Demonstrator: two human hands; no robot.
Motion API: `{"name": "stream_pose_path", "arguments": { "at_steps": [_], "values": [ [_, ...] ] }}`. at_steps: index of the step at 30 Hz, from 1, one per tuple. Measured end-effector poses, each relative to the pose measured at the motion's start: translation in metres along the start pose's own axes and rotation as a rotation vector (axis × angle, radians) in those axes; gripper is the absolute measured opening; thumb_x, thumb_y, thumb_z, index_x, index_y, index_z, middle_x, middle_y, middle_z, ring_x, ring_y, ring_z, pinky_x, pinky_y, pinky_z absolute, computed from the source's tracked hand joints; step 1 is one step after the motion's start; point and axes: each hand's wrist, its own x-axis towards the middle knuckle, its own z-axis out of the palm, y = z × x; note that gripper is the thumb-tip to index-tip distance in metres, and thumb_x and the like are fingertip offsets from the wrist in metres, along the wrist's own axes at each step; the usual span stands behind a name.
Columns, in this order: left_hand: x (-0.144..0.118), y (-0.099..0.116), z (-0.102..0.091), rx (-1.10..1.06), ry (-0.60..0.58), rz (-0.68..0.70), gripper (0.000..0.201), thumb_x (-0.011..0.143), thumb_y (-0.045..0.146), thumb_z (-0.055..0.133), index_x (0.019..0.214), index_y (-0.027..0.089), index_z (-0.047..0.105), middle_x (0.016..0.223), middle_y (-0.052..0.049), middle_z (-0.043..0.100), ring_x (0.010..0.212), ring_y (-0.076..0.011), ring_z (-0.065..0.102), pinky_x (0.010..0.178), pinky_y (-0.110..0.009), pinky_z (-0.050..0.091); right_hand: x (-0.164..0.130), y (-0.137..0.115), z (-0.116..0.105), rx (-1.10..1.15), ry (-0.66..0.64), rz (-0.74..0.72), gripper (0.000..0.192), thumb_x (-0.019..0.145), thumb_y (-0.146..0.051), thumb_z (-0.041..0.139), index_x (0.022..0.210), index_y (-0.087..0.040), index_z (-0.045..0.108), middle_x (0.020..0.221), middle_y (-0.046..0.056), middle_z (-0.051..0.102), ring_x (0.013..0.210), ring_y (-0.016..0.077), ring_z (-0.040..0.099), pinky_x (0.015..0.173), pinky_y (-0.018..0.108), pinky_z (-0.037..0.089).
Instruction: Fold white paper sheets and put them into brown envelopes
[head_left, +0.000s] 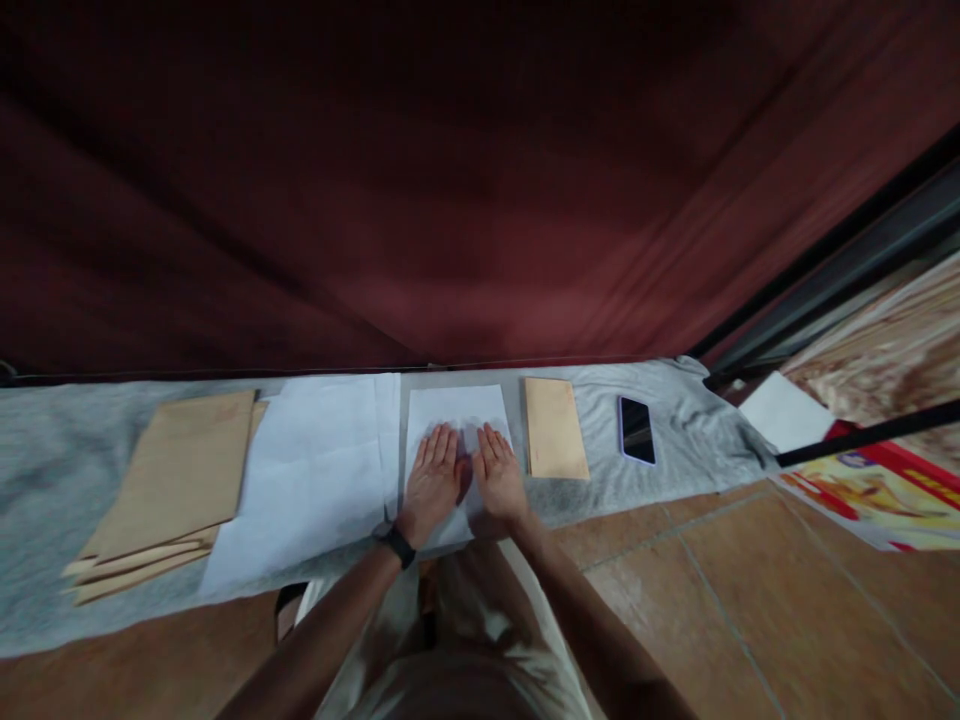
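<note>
Both hands lay flat, palms down, fingers straight and held close together, gripping nothing. The left hand (433,480) and right hand (498,474) pressed side by side on a white sheet of paper (457,410), which sat at the middle of a grey cloth (45,470), reaching to its near edge. A black wristband (397,546) circled the left wrist. Just left of the sheet lay a stack of white paper (311,480), then brown envelopes (169,480) toward the cloth's left end. Right of the sheet lay one brown envelope (555,428), then a phone (637,430), screen dark.
</note>
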Motion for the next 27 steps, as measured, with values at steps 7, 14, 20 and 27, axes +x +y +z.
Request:
{"name": "stream_pose_path", "arguments": {
  "at_steps": [7,14,20,27],
  "values": [
    [-0.019,0.011,0.000,0.016,-0.022,0.001,0.060,0.099,0.031,0.034,0.149,0.000,0.040,0.156,-0.022,0.041,0.151,-0.0303,0.030,0.123,-0.050,0.025,0.062,-0.002,0.019,-0.039,-0.158,-0.112,0.048,0.107,-0.035,0.031,0.149,-0.018,0.048,0.159,0.010,0.041,0.149,0.0236,0.034,0.122,0.047,0.028],
    [-0.024,0.007,0.000,-0.001,0.012,-0.007,0.062,0.100,0.038,0.034,0.151,0.003,0.038,0.157,-0.021,0.039,0.151,-0.0289,0.030,0.123,-0.050,0.027,0.083,0.019,0.025,-0.100,-0.083,0.010,0.050,0.107,-0.034,0.034,0.153,-0.015,0.041,0.157,0.015,0.041,0.148,0.0249,0.036,0.122,0.051,0.025],
    [-0.052,0.005,-0.011,0.028,-0.016,0.037,0.056,0.100,0.037,0.037,0.148,0.009,0.046,0.158,-0.017,0.040,0.150,-0.0297,0.032,0.123,-0.051,0.026,0.089,0.021,0.017,-0.107,-0.066,0.079,0.053,0.107,-0.031,0.033,0.155,-0.009,0.035,0.157,0.020,0.039,0.147,0.0251,0.037,0.123,0.050,0.024],
    [-0.062,0.009,-0.016,0.009,-0.039,0.095,0.053,0.099,0.029,0.038,0.147,0.010,0.047,0.155,-0.016,0.046,0.149,-0.0289,0.033,0.123,-0.053,0.027,0.037,-0.021,0.017,0.006,-0.061,-0.007,0.052,0.107,-0.033,0.032,0.154,-0.011,0.038,0.161,0.016,0.034,0.152,0.0243,0.028,0.122,0.047,0.028]
  ]
}}
